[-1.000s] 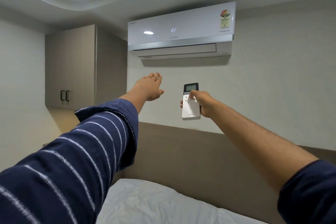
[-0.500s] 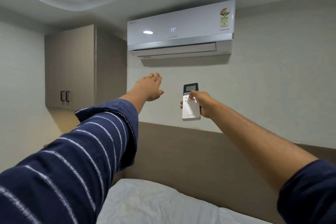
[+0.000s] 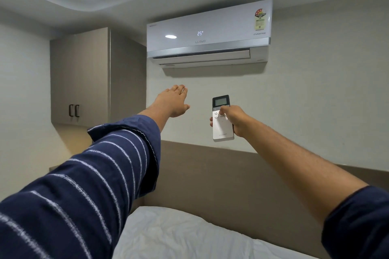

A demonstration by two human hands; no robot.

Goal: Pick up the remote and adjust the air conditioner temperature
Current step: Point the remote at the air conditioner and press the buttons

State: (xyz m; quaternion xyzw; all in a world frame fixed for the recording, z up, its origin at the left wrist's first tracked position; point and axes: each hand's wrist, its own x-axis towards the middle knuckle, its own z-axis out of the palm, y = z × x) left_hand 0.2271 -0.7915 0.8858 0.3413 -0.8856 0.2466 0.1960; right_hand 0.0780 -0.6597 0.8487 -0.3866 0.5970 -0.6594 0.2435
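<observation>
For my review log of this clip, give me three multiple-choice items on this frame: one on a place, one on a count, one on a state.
1. Where is the cabinet relative to the air conditioner?
A. To its left
B. Directly below it
C. To its right

2. How many handles show on the cabinet doors?
A. One
B. Two
C. Four

3. What is the right hand doing?
A. Hanging empty
B. Resting on the bed
C. Gripping the remote, thumb on its buttons

Answers:
1. A, the cabinet hangs on the wall left of the air conditioner.
2. B, two dark handles sit side by side.
3. C, the right hand is closed around the remote with the thumb over the buttons, while the left hand reaches out open and empty.
</observation>
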